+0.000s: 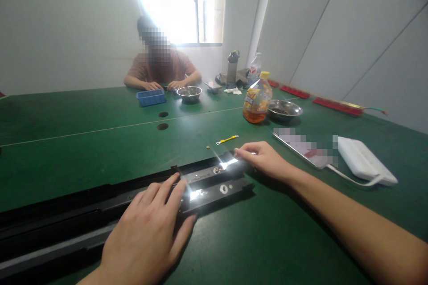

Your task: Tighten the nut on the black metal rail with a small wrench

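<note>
1. Black metal rail point(76, 213): it lies on the green table point(227, 249), running from the left edge of the view to just right of the middle, under the left hand and beside the right.
2. Containers: the nearer steel bowl point(290, 107) holds small dark pieces. The farther steel bowl point(189, 94) and the blue tray point(150, 98) stand near the person opposite point(160, 69); their contents are too unclear to tell. The yellow-capped bottle point(257, 100) holds orange liquid in its lower part. A clear bottle point(254, 69) and a dark-lidded tumbler point(232, 69) stand upright behind it.
3. Direction: the rail's long axis slants from the lower left, nearer the wearer, to the right and slightly away. Its open, channelled side faces up, with bright glare near the right end.
4. Left hand point(147, 227): laid over the rail, fingers slightly spread, thumb held out at the near edge.
5. Right hand point(262, 159): fingers bent at the rail's far right corner; whether they pinch anything cannot be told.
6. Just beyond the rail lie a yellow strap point(228, 140) and a small ring point(207, 147).
</note>
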The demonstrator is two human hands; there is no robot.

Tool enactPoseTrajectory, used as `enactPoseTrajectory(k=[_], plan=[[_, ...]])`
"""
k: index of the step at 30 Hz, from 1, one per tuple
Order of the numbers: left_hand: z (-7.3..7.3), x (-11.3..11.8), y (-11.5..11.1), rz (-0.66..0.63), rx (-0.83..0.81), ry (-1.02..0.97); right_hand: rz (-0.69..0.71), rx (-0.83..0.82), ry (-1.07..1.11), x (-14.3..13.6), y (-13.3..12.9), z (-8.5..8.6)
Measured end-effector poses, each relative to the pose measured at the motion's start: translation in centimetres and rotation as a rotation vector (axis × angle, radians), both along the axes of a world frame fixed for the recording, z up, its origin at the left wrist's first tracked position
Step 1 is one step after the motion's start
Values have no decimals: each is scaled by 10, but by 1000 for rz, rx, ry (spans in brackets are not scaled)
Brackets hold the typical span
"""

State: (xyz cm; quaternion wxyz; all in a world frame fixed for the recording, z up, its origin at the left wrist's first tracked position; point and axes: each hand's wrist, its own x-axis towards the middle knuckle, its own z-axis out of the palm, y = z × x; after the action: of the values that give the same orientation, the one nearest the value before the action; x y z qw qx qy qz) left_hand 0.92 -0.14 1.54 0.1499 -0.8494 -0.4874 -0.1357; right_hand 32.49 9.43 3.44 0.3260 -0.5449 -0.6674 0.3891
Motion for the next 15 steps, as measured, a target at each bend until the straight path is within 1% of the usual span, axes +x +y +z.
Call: enactPoseTrajectory(k=[11,15], plan=[[-2,-2,0,5,6,0,46,4,9,1,2,-2],[-2,-1,2,4,3,3,25,24,7,1,2,-4]])
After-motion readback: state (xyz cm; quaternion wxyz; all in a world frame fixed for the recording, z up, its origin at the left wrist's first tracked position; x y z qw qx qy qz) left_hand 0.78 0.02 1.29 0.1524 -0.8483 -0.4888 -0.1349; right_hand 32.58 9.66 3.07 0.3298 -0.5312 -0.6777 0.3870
